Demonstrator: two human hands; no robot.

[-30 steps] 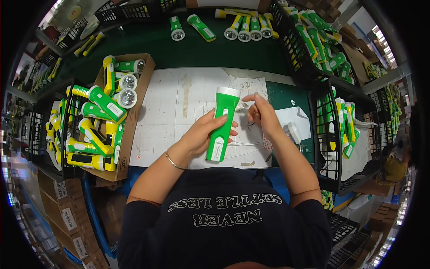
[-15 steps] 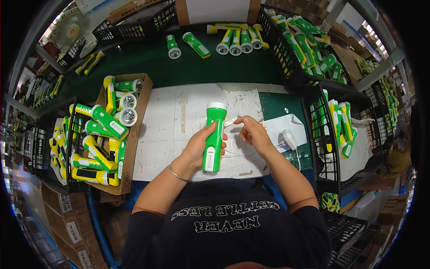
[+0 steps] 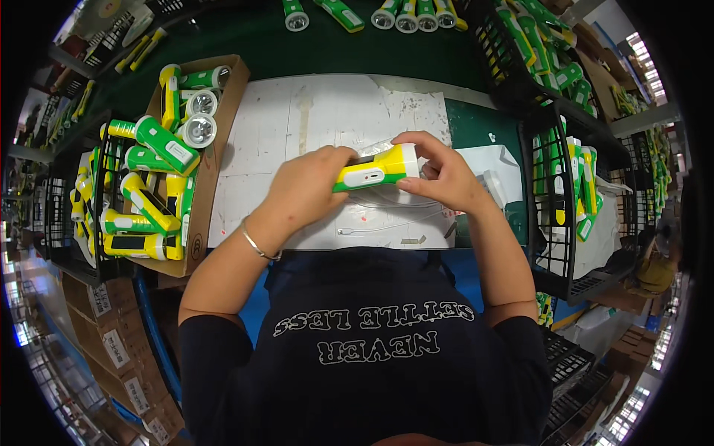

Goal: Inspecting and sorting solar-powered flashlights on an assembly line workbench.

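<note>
I hold a green and yellow flashlight (image 3: 374,171) lying crosswise above the white work mat (image 3: 297,134). My left hand (image 3: 305,186) grips its green body from the left. My right hand (image 3: 439,175) closes around its yellow end, where a bit of clear plastic film (image 3: 379,146) shows behind the fingers. A thin white cable (image 3: 387,223) lies on the mat under my hands.
A cardboard box (image 3: 212,160) at the left holds several more flashlights, with a black wire basket (image 3: 59,215) of them beside it. Black crates (image 3: 554,208) with flashlights stand at the right. Several flashlights (image 3: 413,15) lie on the green tabletop at the back.
The flashlight has turned from upright, pointing away from me, to lying sideways across the mat. My right hand has moved onto its yellow end.
</note>
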